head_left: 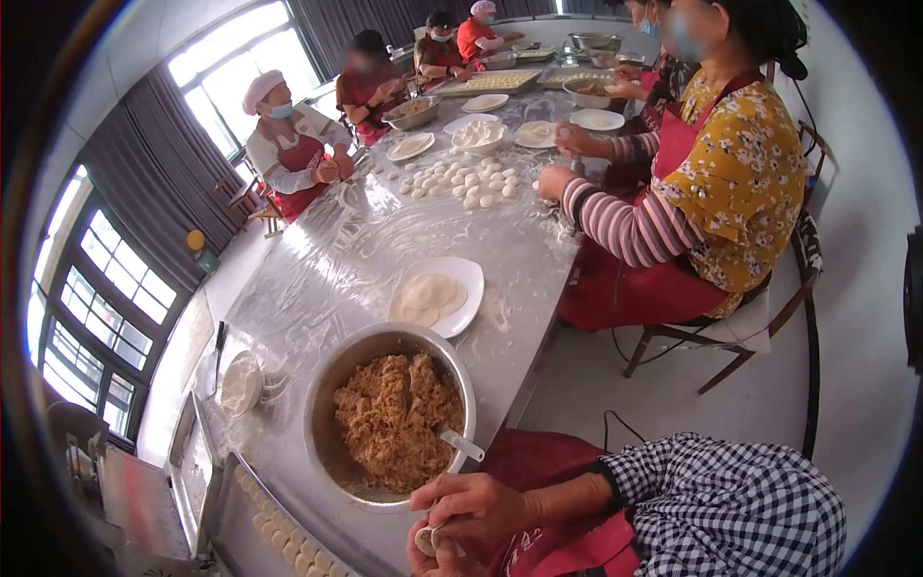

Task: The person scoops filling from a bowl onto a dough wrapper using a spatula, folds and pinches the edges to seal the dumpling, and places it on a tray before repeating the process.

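At the bottom of the view, my right hand point(476, 505) and my left hand point(433, 560) are closed together around a small whitish dumpling point(426, 540). Its dough shows between the fingers, but most of it is hidden. Just beyond my hands stands a large metal bowl point(318, 423) of reddish-brown minced filling point(394, 413). A metal-handled utensil point(460, 442) leans in the filling, its handle over the rim nearest me. Behind the bowl lies a white plate point(469, 279) with a stack of round dough wrappers point(426, 298).
A tray of dumplings point(279, 524) is at the lower left, near a bowl of flour point(240, 383) and a knife point(219, 346). Dough pieces point(461, 181) cover part of the floured metal table point(317, 264). A co-worker in a floral top point(735, 192) sits on the right; several others work farther back.
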Demonstrator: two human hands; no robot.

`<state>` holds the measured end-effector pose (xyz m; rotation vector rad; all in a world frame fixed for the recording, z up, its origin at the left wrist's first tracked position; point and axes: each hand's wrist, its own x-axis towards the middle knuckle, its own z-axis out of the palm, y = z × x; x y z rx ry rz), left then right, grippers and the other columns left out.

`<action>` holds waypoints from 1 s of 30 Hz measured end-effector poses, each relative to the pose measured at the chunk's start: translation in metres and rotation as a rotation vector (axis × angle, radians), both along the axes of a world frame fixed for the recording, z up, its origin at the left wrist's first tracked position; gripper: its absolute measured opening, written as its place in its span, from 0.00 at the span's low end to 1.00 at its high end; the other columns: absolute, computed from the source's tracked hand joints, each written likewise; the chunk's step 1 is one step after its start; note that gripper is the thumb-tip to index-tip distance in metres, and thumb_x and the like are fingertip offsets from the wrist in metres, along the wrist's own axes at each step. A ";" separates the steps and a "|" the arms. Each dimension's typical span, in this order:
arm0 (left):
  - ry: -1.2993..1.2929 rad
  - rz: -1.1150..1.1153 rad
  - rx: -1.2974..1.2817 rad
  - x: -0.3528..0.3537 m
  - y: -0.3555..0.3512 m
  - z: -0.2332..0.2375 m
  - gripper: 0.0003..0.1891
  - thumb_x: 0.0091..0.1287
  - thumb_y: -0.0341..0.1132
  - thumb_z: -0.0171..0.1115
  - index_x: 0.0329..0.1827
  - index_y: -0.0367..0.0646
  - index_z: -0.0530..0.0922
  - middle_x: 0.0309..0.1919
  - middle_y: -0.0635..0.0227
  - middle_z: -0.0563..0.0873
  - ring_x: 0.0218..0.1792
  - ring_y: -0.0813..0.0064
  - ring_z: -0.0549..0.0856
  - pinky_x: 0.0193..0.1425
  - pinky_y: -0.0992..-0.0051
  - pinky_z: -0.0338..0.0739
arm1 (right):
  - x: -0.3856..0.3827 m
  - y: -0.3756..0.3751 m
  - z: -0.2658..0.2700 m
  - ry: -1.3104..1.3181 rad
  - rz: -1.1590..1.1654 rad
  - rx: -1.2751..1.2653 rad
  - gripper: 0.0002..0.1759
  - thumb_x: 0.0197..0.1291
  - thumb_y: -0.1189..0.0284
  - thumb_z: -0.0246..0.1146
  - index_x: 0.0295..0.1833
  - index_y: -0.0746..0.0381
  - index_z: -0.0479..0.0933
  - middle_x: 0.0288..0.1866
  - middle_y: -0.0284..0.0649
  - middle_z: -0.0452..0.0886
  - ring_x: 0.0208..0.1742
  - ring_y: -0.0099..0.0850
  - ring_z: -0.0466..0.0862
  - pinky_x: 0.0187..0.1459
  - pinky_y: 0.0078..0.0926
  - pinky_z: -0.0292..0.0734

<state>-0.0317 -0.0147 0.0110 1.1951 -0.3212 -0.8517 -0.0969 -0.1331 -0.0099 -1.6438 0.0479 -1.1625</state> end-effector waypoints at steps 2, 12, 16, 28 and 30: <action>-0.004 0.014 0.003 -0.004 -0.002 0.005 0.11 0.65 0.31 0.59 0.48 0.37 0.73 0.40 0.66 0.79 0.37 0.78 0.79 0.41 0.82 0.75 | -0.001 -0.001 0.001 -0.022 -0.027 -0.081 0.07 0.50 0.78 0.66 0.35 0.65 0.76 0.50 0.48 0.76 0.50 0.41 0.79 0.50 0.32 0.76; -0.017 0.095 -0.122 -0.013 -0.016 0.010 0.17 0.63 0.26 0.58 0.54 0.33 0.68 0.44 0.63 0.76 0.45 0.75 0.79 0.49 0.77 0.76 | -0.003 -0.008 0.002 -0.002 -0.033 -0.062 0.09 0.47 0.77 0.69 0.34 0.65 0.77 0.47 0.47 0.78 0.46 0.40 0.81 0.46 0.31 0.78; -0.030 0.106 -0.091 -0.012 -0.014 0.007 0.18 0.64 0.28 0.59 0.55 0.33 0.67 0.46 0.63 0.76 0.46 0.75 0.78 0.50 0.78 0.75 | -0.005 -0.012 0.007 0.043 -0.056 -0.101 0.09 0.45 0.78 0.68 0.33 0.65 0.77 0.46 0.47 0.78 0.44 0.39 0.81 0.43 0.30 0.78; -0.080 0.082 -0.042 -0.004 -0.009 0.004 0.21 0.63 0.30 0.62 0.56 0.32 0.68 0.51 0.59 0.77 0.50 0.74 0.78 0.55 0.77 0.74 | 0.002 -0.010 0.006 0.127 0.035 -0.019 0.12 0.46 0.77 0.70 0.37 0.65 0.76 0.46 0.47 0.78 0.41 0.34 0.80 0.40 0.25 0.78; -0.099 0.077 -0.044 -0.002 -0.008 0.002 0.21 0.63 0.30 0.62 0.56 0.32 0.69 0.51 0.59 0.77 0.50 0.74 0.78 0.56 0.77 0.74 | 0.003 -0.011 0.008 0.141 0.030 -0.046 0.11 0.46 0.77 0.70 0.36 0.65 0.76 0.46 0.47 0.78 0.41 0.33 0.80 0.40 0.24 0.78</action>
